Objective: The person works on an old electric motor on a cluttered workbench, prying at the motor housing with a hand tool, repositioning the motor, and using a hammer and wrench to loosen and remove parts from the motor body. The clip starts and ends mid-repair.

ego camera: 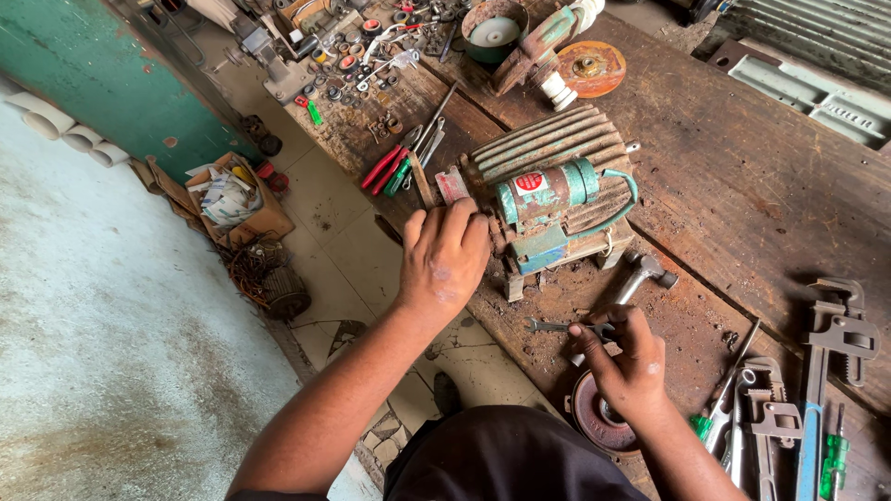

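Observation:
An old green electric motor (555, 199) with a ribbed grey casing and a red round label lies on a worn wooden workbench (733, 186). My left hand (445, 255) rests against the motor's near end, fingers curled at its shaft side; whether it grips a part there is hidden. My right hand (626, 357) hovers low over the bench and pinches a small spanner (560, 327) by its handle end. A hammer (640, 274) lies on the bench just beyond my right hand.
Red and green pliers and spanners (404, 158) lie left of the motor. An angle grinder with an orange disc (566, 56) lies at the back. Pipe wrenches (821, 371) and screwdrivers lie at right. A rusty disc (599, 417) sits at the bench edge. Below left, a cardboard box (237, 199) stands on the floor.

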A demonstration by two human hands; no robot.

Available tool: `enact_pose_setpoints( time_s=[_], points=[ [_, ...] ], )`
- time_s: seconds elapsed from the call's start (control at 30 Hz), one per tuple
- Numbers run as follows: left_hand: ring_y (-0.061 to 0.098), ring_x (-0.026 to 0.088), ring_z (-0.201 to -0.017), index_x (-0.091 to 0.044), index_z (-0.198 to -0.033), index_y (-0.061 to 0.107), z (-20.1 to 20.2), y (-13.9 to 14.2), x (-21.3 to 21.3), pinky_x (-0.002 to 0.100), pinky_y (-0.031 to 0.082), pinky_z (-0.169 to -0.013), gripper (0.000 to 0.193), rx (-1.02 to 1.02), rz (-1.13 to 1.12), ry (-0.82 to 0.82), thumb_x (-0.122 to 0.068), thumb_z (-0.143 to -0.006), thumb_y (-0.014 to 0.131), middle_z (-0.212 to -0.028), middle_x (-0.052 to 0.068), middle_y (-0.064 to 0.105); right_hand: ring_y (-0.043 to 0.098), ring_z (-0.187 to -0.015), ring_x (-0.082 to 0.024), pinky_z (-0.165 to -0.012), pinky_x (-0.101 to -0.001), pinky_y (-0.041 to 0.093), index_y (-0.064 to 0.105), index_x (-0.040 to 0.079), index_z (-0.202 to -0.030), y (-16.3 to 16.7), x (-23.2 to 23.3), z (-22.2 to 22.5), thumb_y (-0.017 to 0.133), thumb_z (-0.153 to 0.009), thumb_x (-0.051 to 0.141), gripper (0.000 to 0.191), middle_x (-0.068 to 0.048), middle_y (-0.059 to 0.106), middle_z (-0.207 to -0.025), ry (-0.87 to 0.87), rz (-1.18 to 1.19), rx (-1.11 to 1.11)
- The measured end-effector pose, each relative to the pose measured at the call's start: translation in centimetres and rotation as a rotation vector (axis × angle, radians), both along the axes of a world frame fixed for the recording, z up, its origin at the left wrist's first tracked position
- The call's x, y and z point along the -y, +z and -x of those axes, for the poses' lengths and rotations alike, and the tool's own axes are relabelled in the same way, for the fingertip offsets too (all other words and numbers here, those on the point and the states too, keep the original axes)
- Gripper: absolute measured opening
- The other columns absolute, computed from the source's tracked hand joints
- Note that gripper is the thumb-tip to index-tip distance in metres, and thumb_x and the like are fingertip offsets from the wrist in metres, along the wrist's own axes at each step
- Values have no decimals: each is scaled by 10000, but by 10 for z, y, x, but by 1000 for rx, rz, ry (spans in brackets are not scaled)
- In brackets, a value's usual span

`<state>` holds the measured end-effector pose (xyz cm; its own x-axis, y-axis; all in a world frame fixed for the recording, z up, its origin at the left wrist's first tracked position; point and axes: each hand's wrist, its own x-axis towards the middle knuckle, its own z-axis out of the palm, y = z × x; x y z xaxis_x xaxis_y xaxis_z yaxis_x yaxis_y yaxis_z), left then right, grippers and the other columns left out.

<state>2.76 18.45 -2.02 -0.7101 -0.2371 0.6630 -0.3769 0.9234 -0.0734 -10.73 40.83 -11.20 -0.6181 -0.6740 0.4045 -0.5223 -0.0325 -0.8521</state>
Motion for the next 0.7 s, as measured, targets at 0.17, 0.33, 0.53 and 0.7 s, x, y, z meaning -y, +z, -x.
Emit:
enact_pose_setpoints(
  time_s=[0.17,0.33,0.53,0.7],
  points=[
    [602,236,-988,-90,-1082,625,2,0,-2,434,390,-986,215,16,20,28,-132,-900,732,-1194,60,585,772,-724,-143,-627,-281,588,553,23,-1001,0,0,-1,784,-865,49,269,-84,743,-789,-10,-34,43],
    [604,236,-1016,-89,-1078,629,2,2,-2,435,388,-989,222,5,16,30,-127,-884,731,-1191,59,582,772,-735,-145,-636,-283,592,551,22,-1003,1,2,-4,772,-877,41,255,-83,741,-791,15,-14,35],
    [613,240,-1028,-61,-1046,657,2,-6,2,452,389,-989,216,15,-71,14,-131,-867,756,-1179,88,598,781,-730,-146,-615,-284,608,552,19,-1007,2,1,-8,758,-881,37,242,-83,738,-779,24,-31,129],
    [617,203,-983,-67,-984,682,3,-19,11,492,381,-984,149,64,27,-21,-134,-880,765,-1210,72,635,777,-724,-163,-634,-293,607,562,10,-1007,2,-6,-10,766,-873,26,245,-104,735,-795,5,-48,117]
  ],
)
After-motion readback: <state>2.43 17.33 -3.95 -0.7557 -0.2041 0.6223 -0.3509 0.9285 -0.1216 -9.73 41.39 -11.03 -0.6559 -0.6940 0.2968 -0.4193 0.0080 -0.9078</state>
